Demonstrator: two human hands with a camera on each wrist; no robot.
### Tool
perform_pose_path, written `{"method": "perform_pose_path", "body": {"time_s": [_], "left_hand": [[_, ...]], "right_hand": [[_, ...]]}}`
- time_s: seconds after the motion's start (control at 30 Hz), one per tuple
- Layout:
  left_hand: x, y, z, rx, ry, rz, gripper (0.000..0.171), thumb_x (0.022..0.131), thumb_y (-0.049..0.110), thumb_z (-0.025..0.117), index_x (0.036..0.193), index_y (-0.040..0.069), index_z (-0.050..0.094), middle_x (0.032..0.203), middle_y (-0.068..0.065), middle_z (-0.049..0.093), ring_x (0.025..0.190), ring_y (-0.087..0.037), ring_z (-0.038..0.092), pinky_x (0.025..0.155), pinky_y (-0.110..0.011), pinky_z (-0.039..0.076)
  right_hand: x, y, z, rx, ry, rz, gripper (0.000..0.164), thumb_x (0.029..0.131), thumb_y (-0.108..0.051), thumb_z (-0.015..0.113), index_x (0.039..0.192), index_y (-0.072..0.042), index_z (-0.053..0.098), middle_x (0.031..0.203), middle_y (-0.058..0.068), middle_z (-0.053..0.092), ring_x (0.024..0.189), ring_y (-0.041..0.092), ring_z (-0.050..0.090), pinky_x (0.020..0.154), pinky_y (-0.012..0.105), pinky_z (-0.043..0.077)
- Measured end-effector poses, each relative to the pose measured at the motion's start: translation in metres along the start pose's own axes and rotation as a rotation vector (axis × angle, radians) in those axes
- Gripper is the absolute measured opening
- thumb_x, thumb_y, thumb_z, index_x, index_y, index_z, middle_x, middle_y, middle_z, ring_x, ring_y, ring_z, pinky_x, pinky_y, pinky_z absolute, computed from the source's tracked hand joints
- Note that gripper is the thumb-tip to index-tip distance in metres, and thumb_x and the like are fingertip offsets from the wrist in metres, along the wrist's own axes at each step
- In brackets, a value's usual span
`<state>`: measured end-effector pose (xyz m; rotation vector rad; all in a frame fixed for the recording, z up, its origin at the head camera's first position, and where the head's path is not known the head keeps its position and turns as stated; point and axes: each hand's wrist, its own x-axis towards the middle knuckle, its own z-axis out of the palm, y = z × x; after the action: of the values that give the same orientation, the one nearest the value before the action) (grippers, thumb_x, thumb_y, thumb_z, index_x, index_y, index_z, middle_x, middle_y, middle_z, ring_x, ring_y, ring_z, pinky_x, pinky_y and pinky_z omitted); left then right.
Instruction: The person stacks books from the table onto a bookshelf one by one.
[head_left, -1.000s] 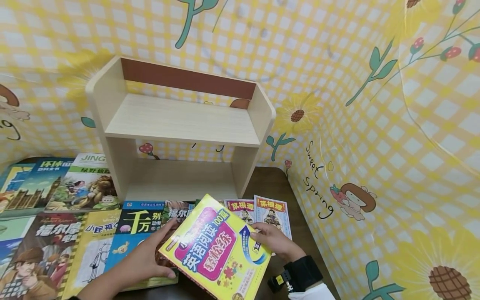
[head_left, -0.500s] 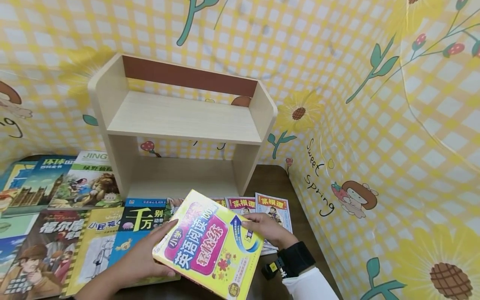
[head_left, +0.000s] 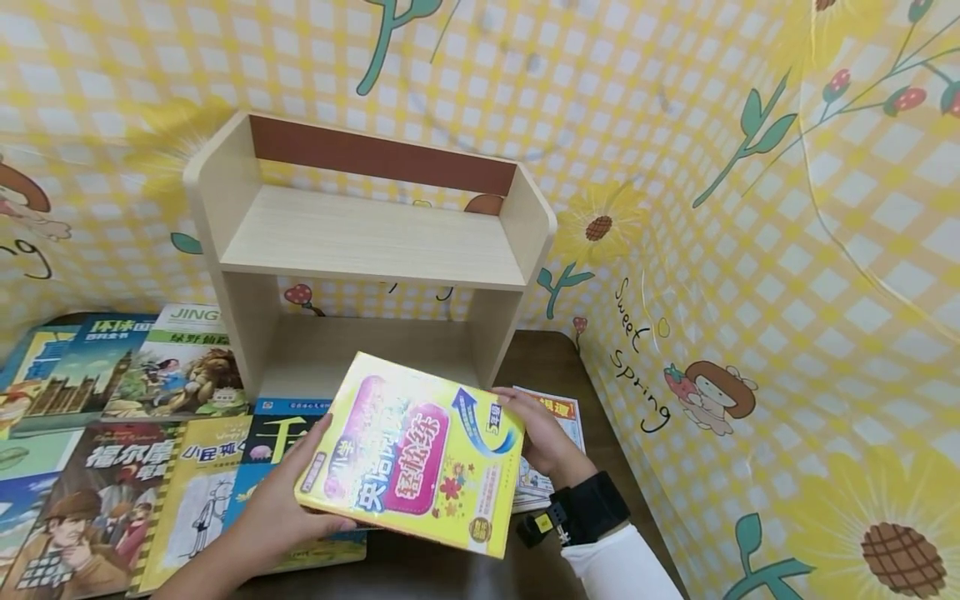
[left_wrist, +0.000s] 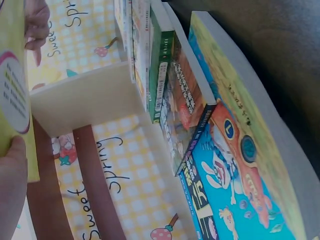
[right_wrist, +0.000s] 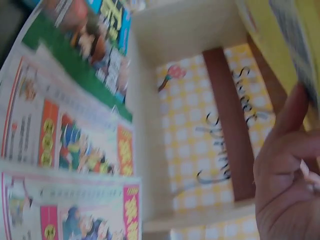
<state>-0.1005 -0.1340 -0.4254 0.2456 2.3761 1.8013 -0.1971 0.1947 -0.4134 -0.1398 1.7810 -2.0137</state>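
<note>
We are noting the left hand point(head_left: 281, 508) and right hand point(head_left: 546, 437) keeping their grip on the yellow book point(head_left: 420, 458) at opposite edges, before the bookshelf point(head_left: 375, 242), presumably for balance.

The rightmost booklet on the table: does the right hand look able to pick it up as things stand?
Probably not: the right hand is close to the rightmost booklet, but its fingers are occupied holding the yellow book.
</note>
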Motion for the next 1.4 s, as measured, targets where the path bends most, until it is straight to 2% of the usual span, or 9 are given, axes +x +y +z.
{"method": "perform_pose_path", "body": {"time_s": [0.13, 0.37, 0.5, 0.63, 0.77, 1.0, 1.17, 1.3, 1.4], "left_hand": [[0.001, 0.004, 0.001, -0.018, 0.071, 0.012, 0.126, 0.067, 0.016, 0.089, 0.157, 0.022, 0.002, 0.147, -0.023, 0.027, 0.104, -0.03, 0.055, 0.069, -0.026, 0.057], [0.003, 0.01, -0.001, -0.022, 0.161, 0.026, 0.126, 0.07, 0.014, 0.087, 0.156, 0.025, -0.004, 0.137, -0.02, 0.036, 0.09, -0.019, 0.062, 0.068, -0.027, 0.058], [0.003, 0.014, -0.003, -0.001, 0.196, 0.046, 0.125, 0.07, 0.014, 0.087, 0.156, 0.027, -0.003, 0.133, -0.019, 0.039, 0.088, -0.013, 0.062, 0.067, -0.026, 0.057], [0.004, 0.018, -0.006, -0.015, 0.217, 0.093, 0.123, 0.072, 0.012, 0.086, 0.156, 0.03, -0.003, 0.133, -0.019, 0.038, 0.088, -0.006, 0.062, 0.067, -0.026, 0.058], [0.007, 0.022, -0.007, -0.071, 0.242, 0.161, 0.12, 0.073, 0.005, 0.084, 0.155, 0.034, 0.001, 0.133, -0.018, 0.041, 0.09, -0.001, 0.062, 0.069, -0.027, 0.058], [0.012, 0.029, -0.014, -0.029, 0.323, 0.242, 0.117, 0.073, 0.002, 0.083, 0.155, 0.034, 0.006, 0.128, -0.01, 0.046, 0.095, 0.004, 0.059, 0.07, -0.022, 0.056], [0.02, 0.036, -0.022, -0.013, 0.358, 0.308, 0.117, 0.071, -0.002, 0.083, 0.155, 0.031, 0.008, 0.127, -0.008, 0.049, 0.095, 0.004, 0.06, 0.07, -0.021, 0.056], [0.032, 0.043, -0.029, -0.007, 0.354, 0.343, 0.113, 0.072, 0.0, 0.083, 0.155, 0.03, 0.012, 0.126, -0.008, 0.051, 0.097, 0.003, 0.061, 0.071, -0.02, 0.055], [0.042, 0.046, -0.033, -0.004, 0.343, 0.34, 0.111, 0.074, 0.003, 0.083, 0.155, 0.03, 0.012, 0.127, -0.01, 0.051, 0.098, 0.002, 0.061, 0.072, -0.019, 0.055]], "right_hand": [[-0.007, -0.007, 0.015, 0.019, 0.076, -0.043, 0.046, 0.101, -0.021, 0.05, 0.143, -0.009, 0.036, 0.106, 0.007, 0.067, 0.087, 0.017, 0.07, 0.075, 0.029, 0.057], [-0.018, -0.015, 0.044, -0.028, 0.171, -0.101, 0.071, 0.097, -0.006, 0.055, 0.155, -0.018, 0.015, 0.129, 0.019, 0.054, 0.1, 0.024, 0.067, 0.081, 0.034, 0.056], [-0.023, -0.016, 0.054, -0.064, 0.209, -0.129, 0.075, 0.096, -0.006, 0.056, 0.156, -0.021, 0.013, 0.133, 0.019, 0.05, 0.1, 0.025, 0.067, 0.078, 0.033, 0.057], [-0.027, -0.016, 0.063, -0.049, 0.229, -0.175, 0.08, 0.095, -0.001, 0.055, 0.156, -0.02, 0.008, 0.148, 0.014, 0.038, 0.111, 0.026, 0.062, 0.08, 0.031, 0.056], [-0.03, -0.018, 0.072, -0.031, 0.229, -0.236, 0.086, 0.092, 0.004, 0.055, 0.156, -0.016, 0.003, 0.159, 0.008, 0.021, 0.126, 0.025, 0.05, 0.087, 0.028, 0.053], [-0.032, -0.023, 0.078, -0.039, 0.138, -0.304, 0.095, 0.088, 0.004, 0.062, 0.156, -0.018, 0.0, 0.159, 0.005, 0.017, 0.127, 0.025, 0.05, 0.092, 0.026, 0.051], [-0.028, -0.027, 0.079, -0.154, 0.073, -0.343, 0.107, 0.084, -0.006, 0.074, 0.156, -0.02, -0.004, 0.16, 0.001, 0.013, 0.14, 0.021, 0.03, 0.105, 0.027, 0.039], [-0.017, -0.035, 0.078, -0.221, 0.09, -0.376, 0.11, 0.083, -0.012, 0.076, 0.156, -0.02, -0.006, 0.159, 0.002, 0.015, 0.139, 0.023, 0.033, 0.105, 0.026, 0.039], [-0.008, -0.041, 0.076, -0.253, 0.117, -0.371, 0.105, 0.086, -0.008, 0.073, 0.156, -0.018, -0.005, 0.159, 0.004, 0.017, 0.136, 0.025, 0.037, 0.103, 0.031, 0.042]]}}
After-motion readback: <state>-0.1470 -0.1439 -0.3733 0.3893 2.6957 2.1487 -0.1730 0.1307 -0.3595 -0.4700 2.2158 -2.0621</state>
